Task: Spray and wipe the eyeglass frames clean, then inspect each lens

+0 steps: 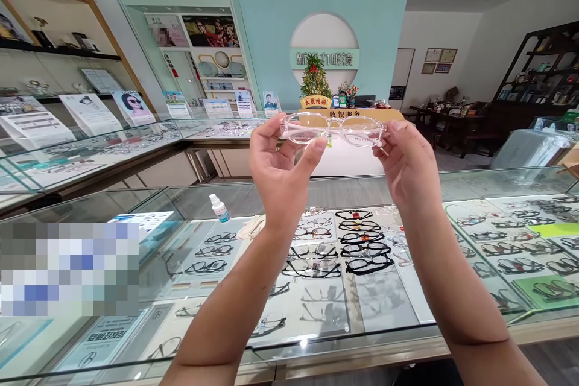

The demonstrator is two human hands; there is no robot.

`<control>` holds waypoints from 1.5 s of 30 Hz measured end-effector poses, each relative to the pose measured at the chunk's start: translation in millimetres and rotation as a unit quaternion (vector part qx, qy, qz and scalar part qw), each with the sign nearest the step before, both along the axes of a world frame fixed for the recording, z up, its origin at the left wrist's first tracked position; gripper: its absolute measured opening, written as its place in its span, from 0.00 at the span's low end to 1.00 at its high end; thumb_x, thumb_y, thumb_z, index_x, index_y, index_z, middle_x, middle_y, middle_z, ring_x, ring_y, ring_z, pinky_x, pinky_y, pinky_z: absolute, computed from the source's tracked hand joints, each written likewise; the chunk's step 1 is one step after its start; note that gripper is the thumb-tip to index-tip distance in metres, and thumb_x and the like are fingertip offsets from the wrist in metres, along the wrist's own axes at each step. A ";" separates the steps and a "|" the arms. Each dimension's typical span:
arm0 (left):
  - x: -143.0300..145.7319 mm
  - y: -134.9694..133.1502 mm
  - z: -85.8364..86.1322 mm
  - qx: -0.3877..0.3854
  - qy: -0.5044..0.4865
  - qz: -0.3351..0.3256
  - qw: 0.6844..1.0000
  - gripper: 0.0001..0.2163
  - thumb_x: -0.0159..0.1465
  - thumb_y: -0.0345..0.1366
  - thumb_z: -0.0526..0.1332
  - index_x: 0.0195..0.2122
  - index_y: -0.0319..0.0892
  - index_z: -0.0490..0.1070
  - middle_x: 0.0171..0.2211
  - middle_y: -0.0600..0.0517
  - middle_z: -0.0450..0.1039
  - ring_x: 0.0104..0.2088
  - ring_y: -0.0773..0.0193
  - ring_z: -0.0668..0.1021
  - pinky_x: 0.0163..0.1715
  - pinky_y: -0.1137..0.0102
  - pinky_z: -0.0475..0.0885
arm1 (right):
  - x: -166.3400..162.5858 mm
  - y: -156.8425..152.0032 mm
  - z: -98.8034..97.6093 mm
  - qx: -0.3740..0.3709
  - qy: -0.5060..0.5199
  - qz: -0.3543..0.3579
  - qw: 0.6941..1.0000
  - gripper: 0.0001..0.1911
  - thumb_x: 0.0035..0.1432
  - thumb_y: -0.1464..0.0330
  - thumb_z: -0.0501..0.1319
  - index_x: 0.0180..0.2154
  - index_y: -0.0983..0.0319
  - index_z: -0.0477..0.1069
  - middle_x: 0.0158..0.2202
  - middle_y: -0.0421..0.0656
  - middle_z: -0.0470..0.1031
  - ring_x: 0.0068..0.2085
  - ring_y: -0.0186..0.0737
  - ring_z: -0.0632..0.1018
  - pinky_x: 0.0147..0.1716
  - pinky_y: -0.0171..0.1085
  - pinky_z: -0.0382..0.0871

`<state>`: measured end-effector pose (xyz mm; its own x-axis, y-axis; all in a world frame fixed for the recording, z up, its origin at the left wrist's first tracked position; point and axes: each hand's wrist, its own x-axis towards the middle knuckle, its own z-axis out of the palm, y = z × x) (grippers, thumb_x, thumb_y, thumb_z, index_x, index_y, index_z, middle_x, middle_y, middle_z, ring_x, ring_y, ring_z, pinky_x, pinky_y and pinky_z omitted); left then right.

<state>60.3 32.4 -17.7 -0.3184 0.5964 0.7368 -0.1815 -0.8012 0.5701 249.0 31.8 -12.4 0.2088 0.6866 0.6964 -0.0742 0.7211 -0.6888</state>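
Note:
A pair of clear-framed eyeglasses [335, 123] is held up level above the glass display counter, lenses side by side. My left hand [283, 163] grips the left end of the frame, its thumb near the lower rim of the left lens. At the opposite end, my right hand [409, 154] pinches the frame's right corner between thumb and fingers. Faint printing shows on the right lens. Below my hands, dark-framed glasses [365, 247] lie in a column on the counter. A beige cloth [251, 227] sits beside my left forearm, partly hidden by it.
A small white bottle [219, 208] stands on the glass counter [316, 344] to the left. Many eyeglasses [518, 247] fill the right section. Another display case [81, 157] with standing cards runs along the left. A cashier desk [353, 160] with a plant is behind.

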 end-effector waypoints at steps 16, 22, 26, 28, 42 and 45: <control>-7.8 9.9 6.5 -0.309 -0.083 -0.474 0.820 0.20 0.65 0.44 0.76 0.52 0.39 0.77 0.42 0.46 0.83 0.41 0.62 0.85 0.47 0.67 0.79 | -15.3 -4.2 -7.0 0.211 -0.201 -0.105 0.951 0.07 0.68 0.60 0.72 0.47 0.43 0.86 0.55 0.35 0.87 0.60 0.51 0.82 0.66 0.62 0.72; -9.9 13.3 4.9 -0.353 -0.030 -0.507 0.786 0.20 0.69 0.50 0.72 0.50 0.37 0.78 0.39 0.44 0.84 0.38 0.59 0.86 0.45 0.66 0.80 | -13.6 -5.0 -7.4 0.230 -0.205 -0.079 0.948 0.07 0.69 0.59 0.71 0.47 0.43 0.87 0.54 0.36 0.87 0.59 0.52 0.82 0.66 0.62 0.73; -7.7 20.5 -0.9 -0.330 0.063 -0.471 0.815 0.26 0.64 0.61 0.73 0.46 0.40 0.80 0.39 0.42 0.85 0.42 0.52 0.87 0.47 0.61 0.81 | -13.0 -10.1 -7.4 0.164 -0.198 -0.064 0.964 0.07 0.65 0.54 0.74 0.43 0.45 0.87 0.52 0.38 0.86 0.61 0.54 0.81 0.66 0.63 0.73; -8.4 23.7 -2.3 -0.310 0.126 -0.434 0.837 0.29 0.60 0.66 0.73 0.44 0.43 0.81 0.40 0.41 0.85 0.46 0.46 0.88 0.48 0.56 0.82 | -12.8 -16.1 -6.0 0.117 -0.182 -0.072 0.974 0.07 0.63 0.53 0.75 0.40 0.45 0.87 0.50 0.39 0.85 0.63 0.55 0.80 0.65 0.63 0.74; -58.1 30.8 6.6 -0.228 0.480 -0.003 0.847 0.23 0.62 0.61 0.75 0.45 0.47 0.85 0.41 0.45 0.86 0.39 0.50 0.79 0.58 0.39 0.71 | 81.6 6.6 -62.1 -0.006 -0.253 -0.106 0.962 0.11 0.60 0.54 0.76 0.37 0.53 0.85 0.44 0.41 0.83 0.53 0.46 0.81 0.63 0.51 0.72; -53.6 21.8 11.1 -0.222 0.535 -0.043 0.814 0.23 0.64 0.61 0.72 0.48 0.47 0.85 0.46 0.44 0.86 0.43 0.47 0.82 0.56 0.41 0.74 | 118.5 26.3 -94.6 -0.114 -0.213 -0.066 0.968 0.17 0.54 0.53 0.80 0.37 0.57 0.83 0.40 0.41 0.83 0.44 0.41 0.81 0.51 0.43 0.74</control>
<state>6.8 54.2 -6.6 0.4210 0.8659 0.2701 0.5644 -0.4832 0.6693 367.5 58.1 -107.0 0.0320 0.8201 0.5713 0.3348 0.5298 -0.7792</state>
